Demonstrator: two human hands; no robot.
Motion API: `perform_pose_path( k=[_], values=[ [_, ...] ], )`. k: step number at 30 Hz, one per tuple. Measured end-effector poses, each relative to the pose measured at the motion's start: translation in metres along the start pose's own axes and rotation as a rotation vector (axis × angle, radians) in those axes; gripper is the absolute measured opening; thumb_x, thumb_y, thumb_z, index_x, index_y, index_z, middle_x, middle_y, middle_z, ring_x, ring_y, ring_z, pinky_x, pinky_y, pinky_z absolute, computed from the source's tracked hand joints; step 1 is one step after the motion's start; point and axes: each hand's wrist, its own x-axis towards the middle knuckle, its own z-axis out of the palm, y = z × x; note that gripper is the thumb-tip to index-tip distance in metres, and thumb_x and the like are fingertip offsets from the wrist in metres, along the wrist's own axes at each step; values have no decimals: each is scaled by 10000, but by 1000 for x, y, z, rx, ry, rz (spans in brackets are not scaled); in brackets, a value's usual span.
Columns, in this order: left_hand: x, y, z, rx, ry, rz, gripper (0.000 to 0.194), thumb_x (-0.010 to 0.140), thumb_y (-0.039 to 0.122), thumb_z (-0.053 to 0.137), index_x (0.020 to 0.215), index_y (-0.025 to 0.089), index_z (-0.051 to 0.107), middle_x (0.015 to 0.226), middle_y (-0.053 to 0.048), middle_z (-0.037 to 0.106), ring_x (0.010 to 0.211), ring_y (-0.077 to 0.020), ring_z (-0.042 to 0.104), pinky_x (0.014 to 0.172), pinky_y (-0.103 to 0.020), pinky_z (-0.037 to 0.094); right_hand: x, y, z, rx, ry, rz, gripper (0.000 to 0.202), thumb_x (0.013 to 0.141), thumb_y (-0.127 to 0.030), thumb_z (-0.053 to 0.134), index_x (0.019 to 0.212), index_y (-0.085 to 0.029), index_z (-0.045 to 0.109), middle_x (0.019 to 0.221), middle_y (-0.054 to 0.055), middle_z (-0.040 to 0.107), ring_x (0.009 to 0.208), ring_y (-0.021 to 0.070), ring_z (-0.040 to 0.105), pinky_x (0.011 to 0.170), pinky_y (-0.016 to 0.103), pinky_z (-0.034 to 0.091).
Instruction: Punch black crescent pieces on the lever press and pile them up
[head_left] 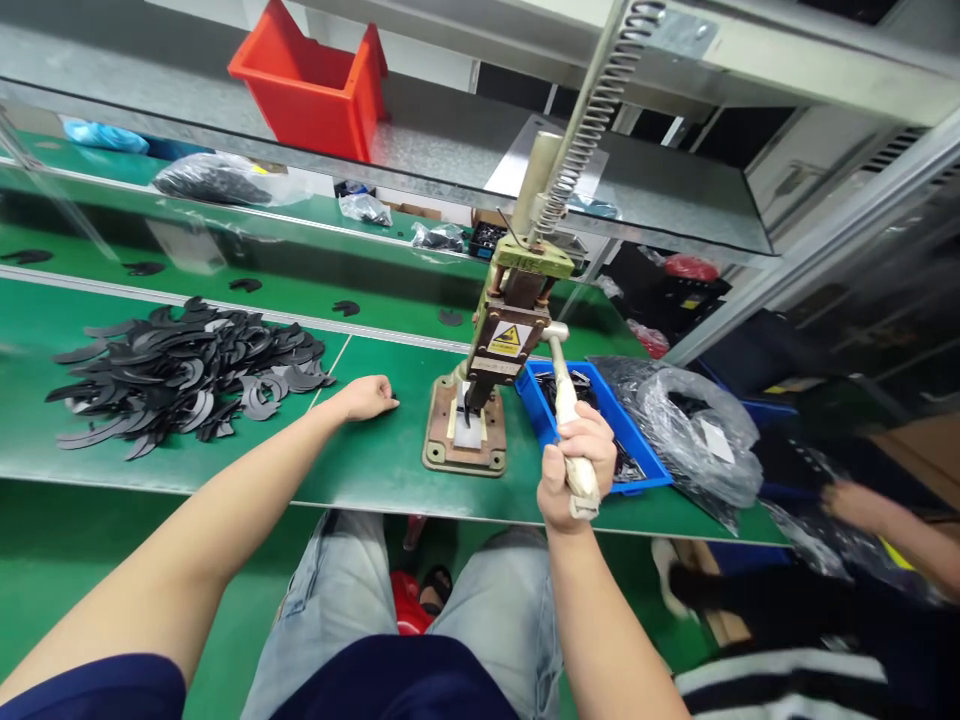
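My right hand (577, 460) is wrapped around the lever handle (565, 390) of a hand press (536, 262); pale wrapping covers the handle. Beneath the press head, a small dark piece (468, 408) stands at the metal block on the base plate (442, 455). To the left of the press, my left hand (367, 398) is closed low over the green bench (405, 360). Its fingers are curled in, and whatever they may hold is hidden. Farther left lies a heap of black curved parts (202, 370).
Right of the press are a blue bin (637, 455) of dark parts and a clear plastic bag (705, 430). Several curved pieces (245, 285) lie on the strip behind the bench. A red bin (307, 100) stands on the shelf above. Another person's arm (885, 515) shows at right.
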Motion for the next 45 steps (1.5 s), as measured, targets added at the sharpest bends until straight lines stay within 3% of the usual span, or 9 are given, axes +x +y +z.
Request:
perform_pose_path(
  k=[5, 9, 13, 17, 21, 26, 29, 35, 45],
  values=[
    [-22, 22, 15, 92, -10, 104, 231, 842, 362, 768, 821, 238, 574, 873, -59, 733, 854, -245, 704, 744, -317, 474, -3, -1, -1, -6, -11, 18, 130, 914, -226, 696, 952, -256, 576, 967, 21, 634, 1229, 279, 651, 1094, 589, 553],
    [-39, 30, 25, 91, 21, 143, 176, 958, 360, 655, 904, 244, 534, 883, -98, 751, 883, -280, 739, 769, -345, 476, -5, 0, -2, 18, -26, 25, 149, 916, -219, 696, 997, -265, 579, 989, 24, 640, 1229, 276, 655, 1110, 593, 545],
    [-46, 28, 27, -248, 65, 44, 245, 1025, 461, 568, 940, 265, 450, 820, -45, 763, 651, -217, 686, 672, -323, 455, -7, 0, -3, 8, -34, 38, 139, 929, -243, 691, 1002, -274, 576, 1005, 27, 639, 1246, 278, 655, 1118, 602, 547],
    [-48, 32, 27, -568, 142, 0, 450, 895, 599, 727, 825, 257, 442, 731, 20, 689, 598, -158, 574, 594, -273, 391, -7, -2, -4, -21, -47, 48, 124, 940, -264, 677, 1001, -272, 569, 1016, 34, 638, 1276, 288, 652, 1097, 597, 566],
    [-50, 48, 28, -899, -25, 11, 576, 775, 687, 826, 755, 231, 476, 596, 75, 503, 529, -107, 460, 539, -245, 318, -6, -3, -5, -15, -54, 46, 137, 929, -238, 677, 1002, -272, 566, 1015, 33, 638, 1288, 286, 650, 1103, 603, 566],
    [-45, 71, 33, -1161, -7, 29, 621, 564, 486, 1016, 900, 196, 582, 719, 35, 666, 622, -121, 612, 658, -266, 489, -5, -2, -4, 6, -43, 32, 164, 908, -203, 690, 1007, -271, 578, 1009, 30, 646, 1264, 278, 653, 1116, 610, 557],
    [-37, 82, 36, -1173, -45, 33, 629, 562, 408, 1028, 986, 170, 630, 801, -14, 738, 681, -139, 663, 687, -275, 519, -5, -2, -4, -5, -40, 27, 166, 908, -202, 690, 1004, -271, 574, 1007, 27, 643, 1240, 274, 664, 1111, 613, 561],
    [-19, 92, 43, -988, -44, 76, 422, 678, 454, 942, 835, 160, 683, 695, 2, 678, 593, -119, 588, 584, -248, 452, -5, -1, -3, 5, -33, 21, 170, 903, -196, 695, 989, -266, 567, 994, 21, 639, 1236, 275, 658, 1110, 610, 549],
    [-4, 92, 44, -746, -59, 128, 449, 711, 561, 882, 802, 203, 625, 679, -20, 705, 610, -181, 649, 568, -278, 474, -6, 0, -2, -12, -21, 19, 158, 911, -224, 691, 979, -266, 555, 975, 16, 619, 1219, 278, 661, 1093, 617, 555]
  ],
)
